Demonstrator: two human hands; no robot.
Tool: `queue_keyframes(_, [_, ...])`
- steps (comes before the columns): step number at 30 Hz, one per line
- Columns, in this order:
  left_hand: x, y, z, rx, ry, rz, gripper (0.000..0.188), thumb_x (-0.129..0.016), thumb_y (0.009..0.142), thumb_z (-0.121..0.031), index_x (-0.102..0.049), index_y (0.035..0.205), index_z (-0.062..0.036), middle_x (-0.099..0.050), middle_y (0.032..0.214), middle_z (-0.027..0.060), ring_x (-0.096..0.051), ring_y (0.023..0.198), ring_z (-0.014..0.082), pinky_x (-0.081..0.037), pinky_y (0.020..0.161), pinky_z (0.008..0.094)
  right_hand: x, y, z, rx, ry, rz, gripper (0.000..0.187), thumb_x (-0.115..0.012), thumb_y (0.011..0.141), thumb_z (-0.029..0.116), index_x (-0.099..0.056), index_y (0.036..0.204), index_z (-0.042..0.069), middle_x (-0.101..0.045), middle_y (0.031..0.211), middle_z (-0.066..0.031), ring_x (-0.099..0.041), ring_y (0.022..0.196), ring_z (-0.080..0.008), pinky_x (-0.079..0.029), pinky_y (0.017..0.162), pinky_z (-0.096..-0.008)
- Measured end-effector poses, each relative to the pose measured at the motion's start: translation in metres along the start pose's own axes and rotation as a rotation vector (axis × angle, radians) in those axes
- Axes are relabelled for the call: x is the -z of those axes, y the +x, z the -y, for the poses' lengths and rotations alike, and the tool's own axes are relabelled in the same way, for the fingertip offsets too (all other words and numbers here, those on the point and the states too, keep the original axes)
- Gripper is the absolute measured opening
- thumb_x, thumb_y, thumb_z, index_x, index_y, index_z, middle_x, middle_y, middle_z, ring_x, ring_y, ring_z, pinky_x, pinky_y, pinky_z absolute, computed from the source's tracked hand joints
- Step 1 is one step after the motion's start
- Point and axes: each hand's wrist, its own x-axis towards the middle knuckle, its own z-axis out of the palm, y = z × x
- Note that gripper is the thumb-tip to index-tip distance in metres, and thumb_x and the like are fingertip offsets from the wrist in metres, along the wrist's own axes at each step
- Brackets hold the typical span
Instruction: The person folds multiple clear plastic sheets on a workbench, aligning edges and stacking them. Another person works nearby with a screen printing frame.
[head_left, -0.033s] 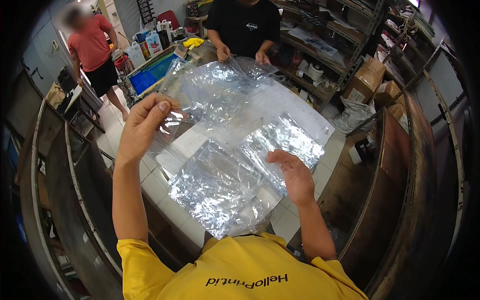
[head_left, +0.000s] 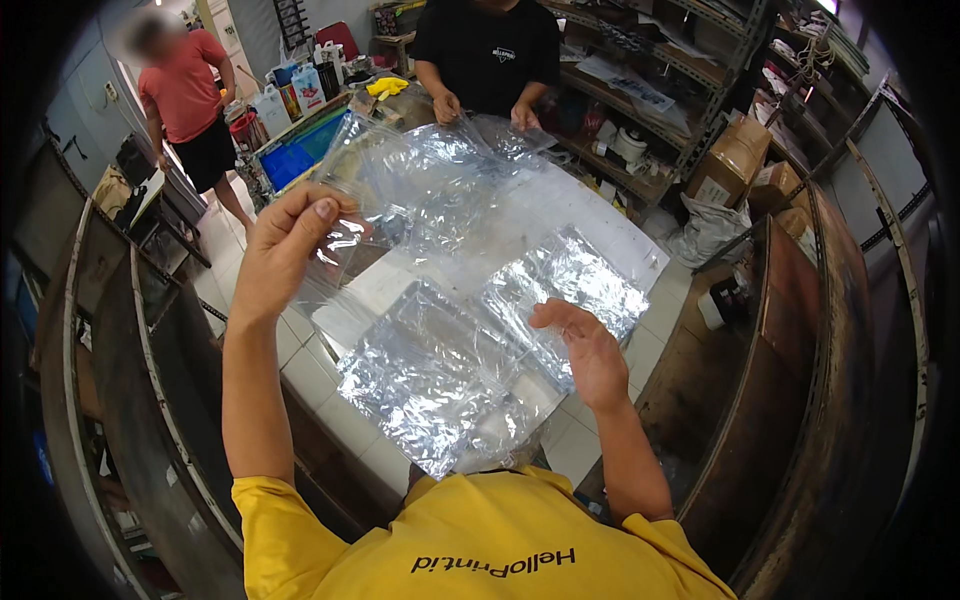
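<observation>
My left hand (head_left: 283, 245) pinches the edge of a clear plastic bag (head_left: 345, 243) between thumb and fingers, raised over the left side of a white table (head_left: 590, 203). My right hand (head_left: 592, 362) holds nothing, its fingers loosely bent and thumb apart, just over the near edge of a flat stack of shiny clear bags (head_left: 570, 285); whether it touches them I cannot tell. A second stack of clear bags (head_left: 430, 375) lies closest to me, left of that one. Farther back spreads a loose, crumpled pile of clear plastic (head_left: 430, 190).
Across the table a person in a black shirt (head_left: 487, 60) handles clear plastic with both hands. Another person in a red shirt (head_left: 190, 95) stands at the far left. A blue printing screen (head_left: 300, 150), metal shelves (head_left: 640, 100) and cardboard boxes (head_left: 733, 160) surround the table.
</observation>
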Motion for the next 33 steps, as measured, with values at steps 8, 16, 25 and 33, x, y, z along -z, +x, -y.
queue_keyframes(8, [0.023, 0.02, -0.048, -0.102, 0.143, -0.031, 0.025, -0.051, 0.103, -0.024, -0.065, 0.102, -0.0033, -0.066, 0.085, -0.0008, -0.052, 0.065, 0.0003, -0.044, 0.055, 0.017, 0.004, 0.011, 0.011, 0.017, -0.454, 0.043, 0.031, -0.069, 0.087, 0.002, -0.06, 0.116, 0.002, -0.051, 0.075, 0.004, -0.046, 0.068, -0.0048, -0.04, 0.065, -0.0217])
queue_keyframes(16, [0.045, 0.027, -0.092, -0.229, 0.241, -0.112, 0.024, -0.052, 0.103, -0.026, -0.063, 0.103, -0.005, -0.067, 0.083, -0.0006, -0.049, 0.061, -0.0007, -0.035, 0.051, 0.0161, 0.015, 0.027, 0.025, -0.134, -0.498, -0.172, 0.022, -0.065, 0.092, 0.007, -0.061, 0.113, 0.002, -0.047, 0.071, 0.0074, -0.037, 0.06, -0.0001, -0.031, 0.053, -0.0184])
queue_keyframes(25, [0.06, 0.028, -0.097, -0.228, 0.271, -0.141, 0.024, -0.052, 0.103, -0.027, -0.062, 0.103, -0.0051, -0.067, 0.082, 0.0028, -0.047, 0.057, 0.0003, -0.033, 0.05, 0.0161, 0.02, 0.025, 0.04, -0.228, -0.504, -0.037, 0.042, -0.068, 0.09, 0.012, -0.053, 0.128, 0.002, -0.055, 0.103, -0.0031, -0.05, 0.069, -0.0056, -0.041, 0.061, -0.0216])
queue_keyframes(33, [0.029, 0.024, -0.113, -0.214, 0.292, -0.018, 0.025, -0.05, 0.103, -0.028, -0.061, 0.1, -0.0051, -0.067, 0.08, 0.0028, -0.042, 0.055, 0.0004, -0.032, 0.047, 0.0166, -0.028, 0.047, 0.039, 0.094, -0.833, 0.24, 0.087, -0.08, 0.08, 0.019, -0.031, 0.15, 0.005, -0.042, 0.145, -0.0182, -0.048, 0.13, -0.0268, -0.039, 0.108, -0.0391])
